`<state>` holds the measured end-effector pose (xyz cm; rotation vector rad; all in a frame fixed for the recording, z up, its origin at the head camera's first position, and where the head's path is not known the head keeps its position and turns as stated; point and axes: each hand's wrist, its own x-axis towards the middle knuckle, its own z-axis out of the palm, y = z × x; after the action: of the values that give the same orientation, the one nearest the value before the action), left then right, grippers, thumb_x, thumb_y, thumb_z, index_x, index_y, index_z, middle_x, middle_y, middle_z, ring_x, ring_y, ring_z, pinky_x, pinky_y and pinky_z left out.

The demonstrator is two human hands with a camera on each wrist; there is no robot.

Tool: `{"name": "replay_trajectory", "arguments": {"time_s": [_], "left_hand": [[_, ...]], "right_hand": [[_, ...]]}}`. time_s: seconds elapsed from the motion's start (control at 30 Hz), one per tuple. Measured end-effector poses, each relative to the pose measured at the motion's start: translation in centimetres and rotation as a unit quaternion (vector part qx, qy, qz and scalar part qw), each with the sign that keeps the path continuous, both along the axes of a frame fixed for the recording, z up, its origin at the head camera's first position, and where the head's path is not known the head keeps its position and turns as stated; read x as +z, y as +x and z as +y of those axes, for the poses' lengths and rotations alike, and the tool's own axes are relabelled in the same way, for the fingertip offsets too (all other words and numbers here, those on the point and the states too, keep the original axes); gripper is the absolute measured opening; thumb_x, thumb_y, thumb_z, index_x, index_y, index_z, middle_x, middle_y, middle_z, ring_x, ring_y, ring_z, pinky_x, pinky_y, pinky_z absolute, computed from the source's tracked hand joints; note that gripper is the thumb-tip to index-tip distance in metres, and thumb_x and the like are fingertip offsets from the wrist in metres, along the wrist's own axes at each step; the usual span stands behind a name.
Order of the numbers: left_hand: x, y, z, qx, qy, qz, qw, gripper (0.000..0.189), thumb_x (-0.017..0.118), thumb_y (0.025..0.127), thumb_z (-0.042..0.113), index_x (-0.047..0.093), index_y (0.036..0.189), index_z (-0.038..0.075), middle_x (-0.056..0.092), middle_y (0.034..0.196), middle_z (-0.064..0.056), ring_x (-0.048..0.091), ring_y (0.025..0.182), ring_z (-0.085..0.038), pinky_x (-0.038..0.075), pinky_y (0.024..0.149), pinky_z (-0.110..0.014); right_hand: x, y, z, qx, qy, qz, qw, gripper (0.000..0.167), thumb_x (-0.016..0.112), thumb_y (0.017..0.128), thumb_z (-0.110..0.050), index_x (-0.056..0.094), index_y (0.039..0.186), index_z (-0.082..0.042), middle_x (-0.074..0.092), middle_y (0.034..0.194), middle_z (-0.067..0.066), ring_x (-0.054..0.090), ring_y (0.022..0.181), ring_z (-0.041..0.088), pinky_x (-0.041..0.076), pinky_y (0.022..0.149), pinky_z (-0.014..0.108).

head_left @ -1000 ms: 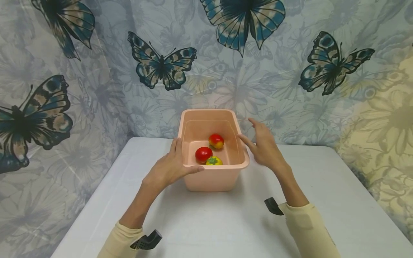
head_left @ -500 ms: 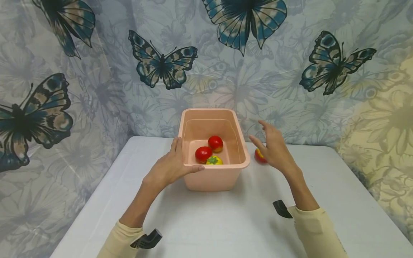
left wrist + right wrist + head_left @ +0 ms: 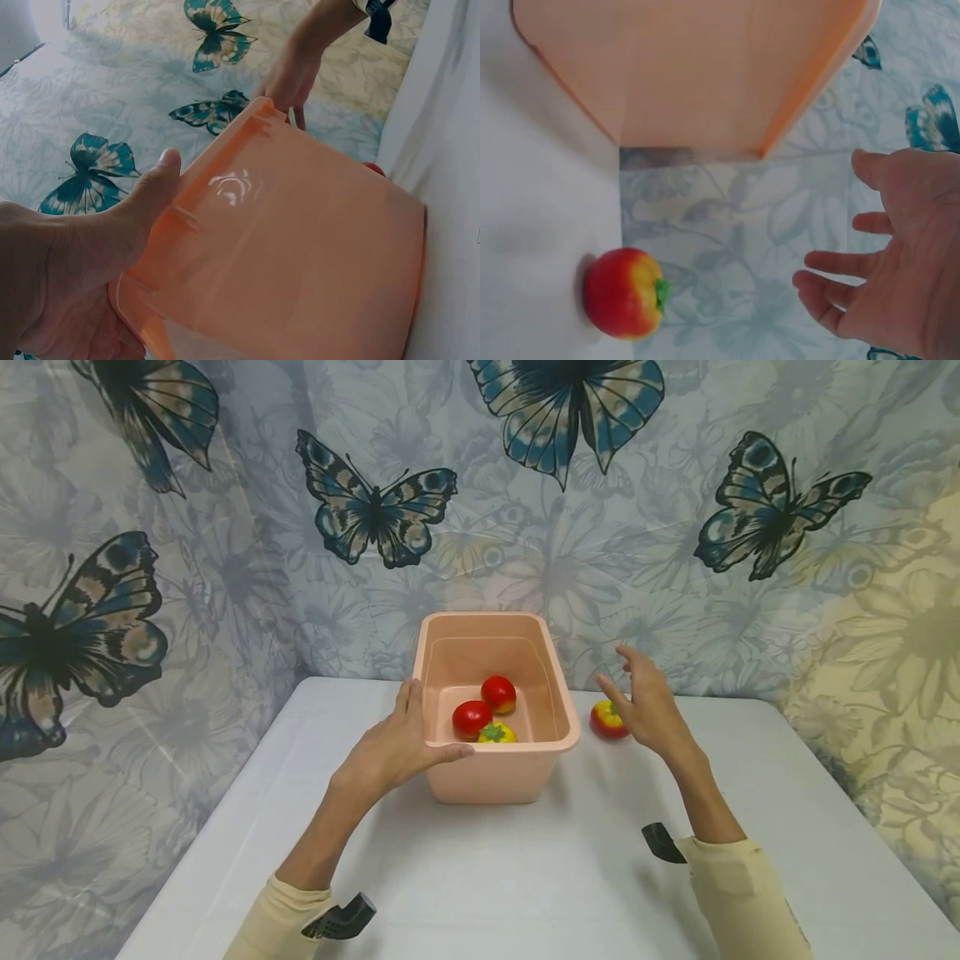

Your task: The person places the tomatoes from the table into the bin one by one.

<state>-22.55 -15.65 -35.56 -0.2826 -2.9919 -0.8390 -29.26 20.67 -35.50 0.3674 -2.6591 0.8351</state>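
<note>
- Fingers of left hand (image 3: 397,747) grip the tub (image 3: 495,777) rim, thumb hooked inside, steadying it; 3 fruits inside; right hand (image 3: 648,710) spread, beside the apple (image 3: 607,720) on the table (image 3: 525,877).
- Left wrist: thumb (image 3: 150,195) clamps the rim.
- Right wrist: fingers (image 3: 840,262) loose, near, not touching, the apple (image 3: 622,292).

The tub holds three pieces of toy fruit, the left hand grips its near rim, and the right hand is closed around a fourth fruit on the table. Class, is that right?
Not quite. The right hand is open with spread fingers beside the red-and-yellow fruit, not closed around it; the right wrist view shows a clear gap. The rest stands: three fruits in the tub, and the left hand grips its near rim.
</note>
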Motion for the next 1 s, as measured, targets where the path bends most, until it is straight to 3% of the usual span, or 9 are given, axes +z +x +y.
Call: {"name": "replay_trajectory", "arguments": {"time_s": [0.3,0.57,0.8,0.9,1.0], "left_hand": [[0.0,0.0,-0.1,0.002,0.003,-0.004,1.0000,0.137,0.070,0.074,0.084,0.004,0.167,0.009,0.021,0.170,-0.014,0.065,0.119,-0.036,0.061,0.096,-0.052],[0.1,0.1,-0.2,-0.002,0.001,-0.002,1.0000,0.136,0.071,0.076,0.082,0.004,0.167,0.007,0.020,0.170,-0.015,0.065,0.119,-0.036,0.062,0.096,-0.052],[0.1,0.1,-0.2,0.002,0.009,-0.005,1.0000,0.135,0.072,0.075,0.082,0.004,0.167,0.009,0.021,0.170,-0.014,0.066,0.118,-0.036,0.062,0.096,-0.052],[-0.1,0.1,-0.1,-0.002,0.015,0.006,0.9999,0.133,0.073,0.075,0.081,0.008,0.166,0.010,0.027,0.165,-0.012,0.068,0.113,-0.034,0.062,0.095,-0.049],[-0.1,0.1,-0.1,-0.002,0.017,0.011,0.9998,0.131,0.074,0.075,0.081,0.009,0.165,0.011,0.030,0.162,-0.011,0.068,0.110,-0.033,0.062,0.094,-0.048]], "right_hand": [[-1.3,-1.2,0.8,-0.020,0.006,-0.005,0.9998,0.067,0.057,0.107,-0.030,0.033,0.157,0.007,0.051,0.141,0.038,0.049,0.126,0.053,0.046,0.106,0.073],[-3.4,-3.0,1.9,-0.046,0.019,-0.094,0.9943,0.075,0.057,0.107,-0.037,0.028,0.158,0.009,0.046,0.148,0.040,0.049,0.131,0.057,0.044,0.106,0.076],[-6.3,-5.0,3.0,-0.085,0.060,-0.207,0.9729,0.089,0.063,0.101,-0.043,0.023,0.157,0.014,0.035,0.152,0.044,0.039,0.137,0.065,0.032,0.110,0.083],[-7.2,-5.2,3.4,-0.101,0.062,-0.254,0.9601,0.094,0.064,0.099,-0.047,0.022,0.156,0.016,0.034,0.151,0.045,0.039,0.137,0.064,0.034,0.111,0.081],[-7.8,-5.1,3.7,-0.098,0.064,-0.270,0.9558,0.093,0.065,0.098,-0.050,0.030,0.150,0.019,0.040,0.145,0.045,0.046,0.132,0.061,0.042,0.108,0.075]]}}
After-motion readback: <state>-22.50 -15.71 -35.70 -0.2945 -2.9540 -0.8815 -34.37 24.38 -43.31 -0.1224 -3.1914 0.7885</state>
